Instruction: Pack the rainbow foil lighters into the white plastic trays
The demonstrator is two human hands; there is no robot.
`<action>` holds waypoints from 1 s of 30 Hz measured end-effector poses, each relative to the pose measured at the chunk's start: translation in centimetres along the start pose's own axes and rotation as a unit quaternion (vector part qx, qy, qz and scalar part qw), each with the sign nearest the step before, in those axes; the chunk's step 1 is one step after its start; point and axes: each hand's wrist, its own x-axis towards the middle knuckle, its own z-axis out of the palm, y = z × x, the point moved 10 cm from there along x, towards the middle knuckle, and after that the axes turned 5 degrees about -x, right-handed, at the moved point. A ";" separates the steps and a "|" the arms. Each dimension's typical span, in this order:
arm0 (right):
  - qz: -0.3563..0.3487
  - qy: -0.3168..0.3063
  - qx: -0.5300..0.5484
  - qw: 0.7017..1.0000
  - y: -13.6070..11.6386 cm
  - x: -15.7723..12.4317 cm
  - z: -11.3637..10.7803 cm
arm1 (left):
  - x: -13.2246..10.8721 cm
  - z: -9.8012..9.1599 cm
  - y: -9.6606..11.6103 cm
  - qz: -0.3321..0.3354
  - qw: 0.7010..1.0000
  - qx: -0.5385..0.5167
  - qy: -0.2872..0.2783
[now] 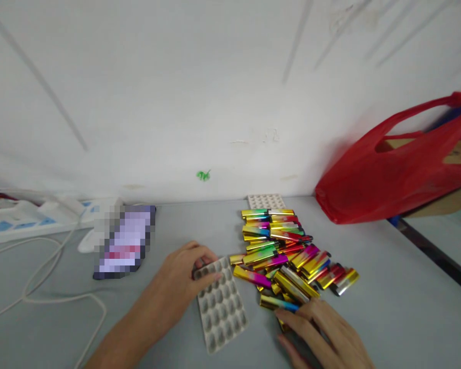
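Note:
My left hand (188, 271) grips the upper left corner of a pale grey tray (225, 307), its thumb lying over the top face and the other fingers at the edge. Rows of oval hollows cover the tray, and the ones in sight hold nothing. To its right lies a loose pile of shiny lighters (272, 259) in gold, red, purple, green and blue, with black ends. At the near edge of this pile, my right hand (318, 330) has its index finger and thumb closed about a gold lighter (283, 325), mostly hidden. Just above the fingertips is a gold and blue lighter (278, 303).
Behind the pile, a second pale tray (266, 201) lies against the wall. A red plastic bag (392, 169) stands at the right, near a dark table edge (438, 256). On the left are a phone (125, 243), a white power strip (34, 220) and looping white cables (61, 299).

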 end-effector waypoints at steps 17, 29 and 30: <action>0.065 0.028 -0.012 0.997 -0.7 5.6 2.1 | -0.2 0.3 -0.1 0.033 0.999 -0.039 0.003; 0.070 0.006 -0.009 0.998 1.2 2.6 0.8 | -0.2 0.5 0.1 0.044 0.997 -0.067 -0.001; 0.066 0.007 -0.010 0.998 1.2 2.2 0.7 | -0.2 0.5 0.1 0.044 0.997 -0.066 0.000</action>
